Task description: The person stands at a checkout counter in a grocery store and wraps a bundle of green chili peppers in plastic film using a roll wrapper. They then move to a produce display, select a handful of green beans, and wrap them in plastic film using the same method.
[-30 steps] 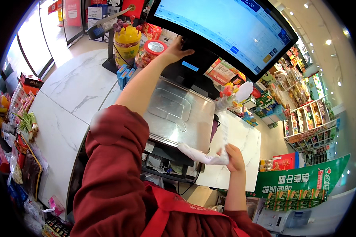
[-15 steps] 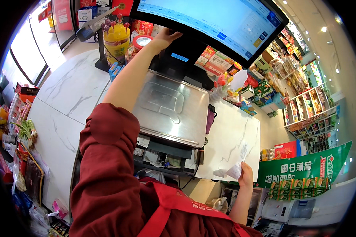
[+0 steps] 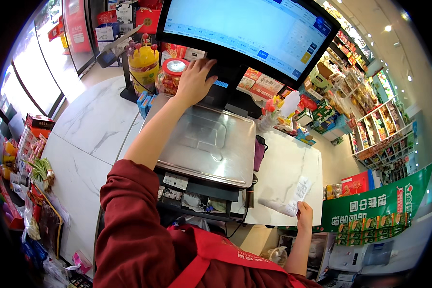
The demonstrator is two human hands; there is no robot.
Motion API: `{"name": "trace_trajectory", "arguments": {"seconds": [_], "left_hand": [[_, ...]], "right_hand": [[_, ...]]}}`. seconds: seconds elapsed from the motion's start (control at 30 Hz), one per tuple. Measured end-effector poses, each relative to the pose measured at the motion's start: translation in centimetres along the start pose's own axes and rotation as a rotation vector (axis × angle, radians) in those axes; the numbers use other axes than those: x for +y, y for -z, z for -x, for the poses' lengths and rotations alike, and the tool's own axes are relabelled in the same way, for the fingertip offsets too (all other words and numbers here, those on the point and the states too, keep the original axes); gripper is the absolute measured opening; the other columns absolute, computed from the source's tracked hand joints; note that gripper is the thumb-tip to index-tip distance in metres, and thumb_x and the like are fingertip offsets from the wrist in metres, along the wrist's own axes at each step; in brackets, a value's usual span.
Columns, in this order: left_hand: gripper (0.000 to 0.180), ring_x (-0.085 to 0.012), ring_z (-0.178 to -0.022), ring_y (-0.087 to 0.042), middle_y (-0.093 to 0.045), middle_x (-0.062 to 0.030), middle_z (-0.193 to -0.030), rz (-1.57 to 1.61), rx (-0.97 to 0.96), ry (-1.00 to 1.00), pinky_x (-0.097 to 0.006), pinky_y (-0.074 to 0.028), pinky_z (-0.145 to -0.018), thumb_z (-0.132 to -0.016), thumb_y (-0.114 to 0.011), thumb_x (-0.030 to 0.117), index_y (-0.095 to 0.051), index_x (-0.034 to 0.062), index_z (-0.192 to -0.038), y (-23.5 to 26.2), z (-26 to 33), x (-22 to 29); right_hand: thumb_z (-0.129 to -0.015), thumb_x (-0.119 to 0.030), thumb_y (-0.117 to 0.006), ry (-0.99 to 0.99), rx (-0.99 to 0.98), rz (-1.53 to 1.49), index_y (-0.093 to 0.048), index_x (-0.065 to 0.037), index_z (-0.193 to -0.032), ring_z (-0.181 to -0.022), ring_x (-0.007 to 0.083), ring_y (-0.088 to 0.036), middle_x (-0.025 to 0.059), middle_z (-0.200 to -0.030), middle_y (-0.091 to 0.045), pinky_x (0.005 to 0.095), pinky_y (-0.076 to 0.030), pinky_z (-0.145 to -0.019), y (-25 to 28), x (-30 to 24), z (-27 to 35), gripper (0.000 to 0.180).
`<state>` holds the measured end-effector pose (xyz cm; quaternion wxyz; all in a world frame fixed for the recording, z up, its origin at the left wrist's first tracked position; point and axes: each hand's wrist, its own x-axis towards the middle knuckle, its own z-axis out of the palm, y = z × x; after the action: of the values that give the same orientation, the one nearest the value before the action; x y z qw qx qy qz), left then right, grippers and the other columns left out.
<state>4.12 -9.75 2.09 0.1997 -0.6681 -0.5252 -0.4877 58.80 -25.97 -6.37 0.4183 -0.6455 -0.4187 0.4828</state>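
Observation:
My left hand (image 3: pixel 196 80) reaches across the metal scale plate (image 3: pixel 211 139) to the black housing (image 3: pixel 217 72) below the touch screen (image 3: pixel 254 33). Its fingers are stretched out and a little apart, and it holds nothing; whether the fingertips touch the housing I cannot tell. A small lit display (image 3: pixel 220 83) shows just beside it. At the right, my right hand (image 3: pixel 305 216) pinches the lower end of a printed white paper receipt (image 3: pixel 300 190) above the marble-patterned counter (image 3: pixel 273 168). The receipt stands up from the fingers, slightly curled.
Left of the scale stand a red-lidded jar (image 3: pixel 172 77) and a yellow tub of lollipops (image 3: pixel 144 67). An open cash drawer (image 3: pixel 192 199) sits beneath the scale. A vase of flowers (image 3: pixel 269 120) stands at the scale's far right corner. A green banner (image 3: pixel 369 206) hangs beyond the counter's right edge.
My left hand has drawn back from the screen's lower edge, its fingers now more stretched. The receipt stands higher and flatter in my right hand. The whole view has shifted a little.

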Motion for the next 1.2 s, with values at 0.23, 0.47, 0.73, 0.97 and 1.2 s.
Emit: {"name": "trace_trajectory", "arguments": {"seconds": [0.23, 0.47, 0.73, 0.97, 1.2], "left_hand": [[0.043, -0.032, -0.095, -0.048, -0.046, -0.0146, -0.104, -0.016, -0.09, 0.072, -0.04, -0.04, -0.083, -0.08, -0.06, 0.022, -0.05, 0.0082, -0.119, 0.6, -0.6, 1.2], [0.017, -0.0294, -0.09, -0.049, -0.051, -0.0108, -0.098, -0.13, 0.008, -0.029, -0.039, -0.041, -0.079, -0.076, -0.063, 0.017, -0.058, 0.0054, -0.088, 0.9, -0.2, 2.1], [0.006, -0.025, -0.073, -0.056, -0.057, -0.0054, -0.081, -0.072, 0.104, -0.157, -0.036, -0.044, -0.066, -0.077, -0.06, 0.008, -0.061, 0.006, -0.082, 0.3, -1.1, 1.6], [0.024, -0.0239, -0.092, -0.056, -0.059, -0.0044, -0.094, -0.364, 0.103, -0.311, -0.037, -0.044, -0.079, -0.073, -0.055, 0.011, -0.064, 0.0092, -0.095, -2.0, -3.7, -0.4], [0.025, -0.025, -0.087, -0.06, -0.062, -0.0047, -0.096, -0.415, -0.17, -0.091, -0.04, -0.046, -0.078, -0.078, -0.052, 0.012, -0.064, 0.0119, -0.1, -1.7, -3.9, -0.1]], "right_hand": [[-0.089, -0.016, -0.055, 0.003, 0.003, 0.043, -0.057, -0.001, -0.075, -0.057, 0.0062, -0.045, -0.0012, -0.067, -0.052, 0.0217, -0.037, -0.053, -1.3, 0.9, -0.2, 0.02], [-0.088, -0.014, -0.055, 0.032, 0.009, 0.109, -0.056, 0.001, -0.071, -0.061, 0.0075, -0.046, -0.0003, -0.067, -0.052, 0.0236, -0.041, -0.059, -2.4, 0.7, -0.5, 0.023], [-0.089, -0.015, -0.054, 0.025, -0.024, 0.114, -0.06, 0.002, -0.079, -0.063, 0.0083, -0.049, 0.0006, -0.07, -0.055, 0.0252, -0.042, -0.061, -2.7, 1.9, -0.7, 0.021], [-0.089, -0.016, -0.054, 0.05, -0.064, 0.141, -0.06, 0.002, -0.079, -0.066, 0.0081, -0.051, 0.0014, -0.072, -0.057, 0.025, -0.044, -0.064, -3.2, 2.2, -0.5, 0.021], [-0.089, -0.015, -0.054, 0.03, -0.03, 0.126, -0.059, 0.002, -0.077, -0.066, 0.0088, -0.052, 0.0013, -0.071, -0.057, 0.0255, -0.044, -0.065, -3.0, 2.9, 0.8, 0.021]]}}
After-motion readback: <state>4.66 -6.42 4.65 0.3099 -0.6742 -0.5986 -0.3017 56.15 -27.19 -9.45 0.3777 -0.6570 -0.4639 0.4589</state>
